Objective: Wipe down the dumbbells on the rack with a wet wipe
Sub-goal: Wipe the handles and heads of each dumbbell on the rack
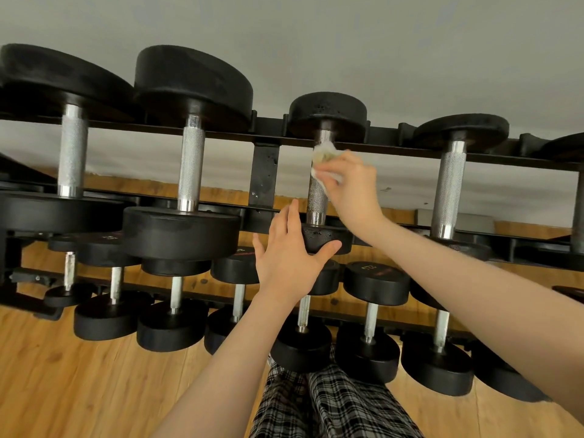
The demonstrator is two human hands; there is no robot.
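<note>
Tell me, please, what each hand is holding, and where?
Right hand pinches the wipe against the dumbbell's handle; left hand cups its near head.

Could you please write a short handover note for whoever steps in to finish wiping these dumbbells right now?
Right hand pinches the wet wipe against the upper part of the handle of the third dumbbell from the left on the top rack.
Left hand, fingers straight, braces that dumbbell's near head.
Done: cannot tell which dumbbells have already been wiped.
Left: the rest of this handle and its heads; probably the lower row too.
</note>
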